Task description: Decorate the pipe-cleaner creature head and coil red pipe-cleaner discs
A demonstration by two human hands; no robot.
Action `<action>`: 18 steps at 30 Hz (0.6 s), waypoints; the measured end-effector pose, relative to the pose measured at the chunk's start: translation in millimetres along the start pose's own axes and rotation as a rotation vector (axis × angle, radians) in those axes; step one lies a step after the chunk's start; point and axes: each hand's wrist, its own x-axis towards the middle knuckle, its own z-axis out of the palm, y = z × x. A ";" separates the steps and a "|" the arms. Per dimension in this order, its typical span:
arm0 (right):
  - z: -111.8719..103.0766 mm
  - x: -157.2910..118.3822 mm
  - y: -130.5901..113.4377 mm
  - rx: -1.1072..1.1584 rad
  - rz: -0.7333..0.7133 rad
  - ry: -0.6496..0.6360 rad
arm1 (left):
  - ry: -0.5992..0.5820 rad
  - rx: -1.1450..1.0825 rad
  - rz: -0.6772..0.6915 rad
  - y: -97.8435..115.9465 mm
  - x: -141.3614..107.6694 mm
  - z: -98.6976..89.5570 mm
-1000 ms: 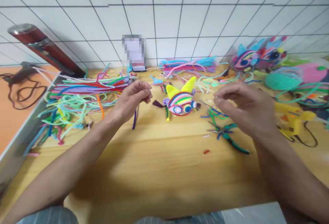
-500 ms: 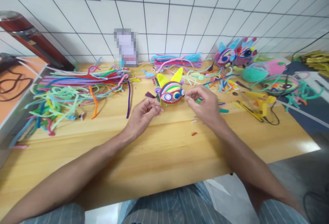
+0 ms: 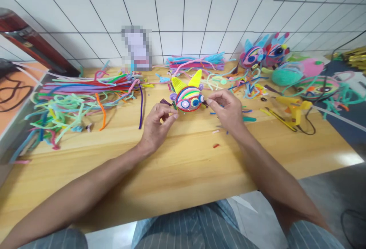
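Note:
A small animal-face craft (image 3: 189,100) of coloured pipe cleaners, with yellow pointed ears, purple curls and round eyes, lies face up before me. My left hand (image 3: 158,125) is curled at its lower left side, beside a dark purple tassel (image 3: 165,101). Thumb and forefinger come close together there; what they hold, if anything, is hidden. On the opposite side, my right hand (image 3: 227,110) pinches the dark tassel (image 3: 205,104) at the face's right edge between thumb and forefinger.
Pipe cleaners (image 3: 85,87) pile up at left, with another bundle (image 3: 197,61) by the wall. Two similar animal faces (image 3: 253,55) stand at the back right. A yellow glue gun (image 3: 294,110) and yellow tweezers (image 3: 281,119) lie right. Scraps (image 3: 215,146) dot the table.
The animal face has turned slightly, showing the purple curl at its right more clearly. My left fingers have lifted a little toward its side; my right hand stays at the right edge.

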 end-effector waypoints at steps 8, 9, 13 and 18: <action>5.1 -9.0 -3.2 -0.006 -0.085 0.000 | 0.055 0.021 0.082 -4.0 26.7 19.4; 5.0 -9.9 -3.3 -0.010 -0.097 0.000 | 0.058 0.013 0.082 -6.0 27.4 20.8; 3.8 -12.0 -3.2 -0.012 -0.133 0.002 | 0.050 -0.016 0.085 -13.0 26.9 24.5; 1.3 -12.8 -2.6 -0.044 -0.153 -0.014 | 0.042 -0.039 0.099 -17.2 25.8 25.7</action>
